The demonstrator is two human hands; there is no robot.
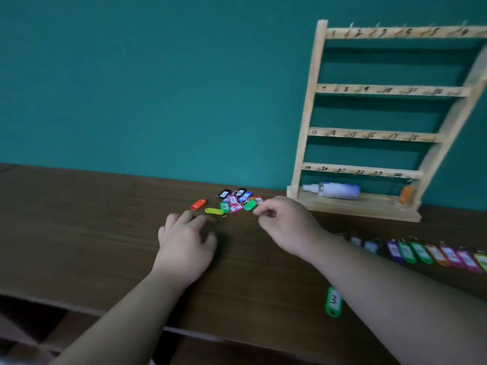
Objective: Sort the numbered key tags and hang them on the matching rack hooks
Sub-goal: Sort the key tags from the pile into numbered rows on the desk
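Table (79,219): one rack (311,106), four rails; tag pile (234,201); left hand (184,241) flat; right hand (287,225) curled, grasp unclear.

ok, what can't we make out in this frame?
Head view only:
Sorted tag row: numbers blurred; far end cut by right edge.
Rack: right side cut off; lower numerals smeared.
Right hand: whether it pinches anything, too small.
Green tag 3: partly hidden by right forearm.

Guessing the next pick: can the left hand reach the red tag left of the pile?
Probably yes: the red tag lies alone just beyond the left hand, whose fingers rest flat on the table, with nothing between them.
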